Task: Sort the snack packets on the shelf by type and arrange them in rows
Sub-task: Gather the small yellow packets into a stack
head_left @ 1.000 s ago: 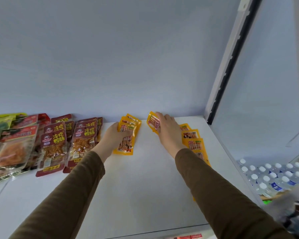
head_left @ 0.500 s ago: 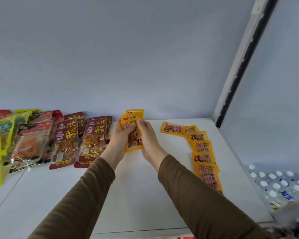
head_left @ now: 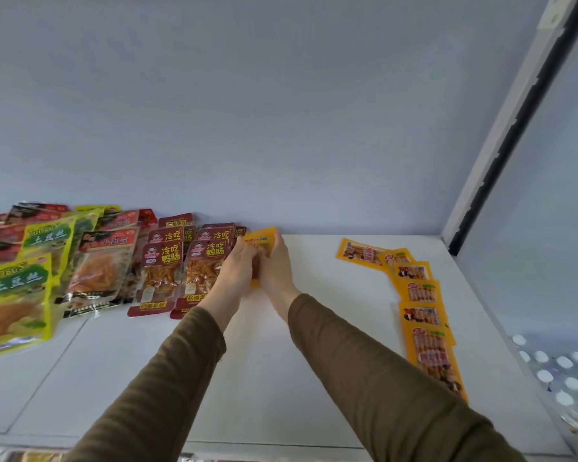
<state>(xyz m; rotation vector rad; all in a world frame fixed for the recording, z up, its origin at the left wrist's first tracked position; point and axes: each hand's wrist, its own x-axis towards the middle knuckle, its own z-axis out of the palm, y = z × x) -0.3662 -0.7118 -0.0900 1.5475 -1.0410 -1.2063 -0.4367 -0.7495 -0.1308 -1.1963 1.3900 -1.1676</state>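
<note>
White shelf [head_left: 281,378], left hand [head_left: 239,273] and right hand [head_left: 276,271] both grip small yellow packets [head_left: 261,240], red packets [head_left: 162,261] beside.

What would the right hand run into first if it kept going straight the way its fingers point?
Probably the back wall. The right hand, holding the yellow packets with the left hand, points up-shelf; nothing else shows beyond, though depth is unclear.
</note>
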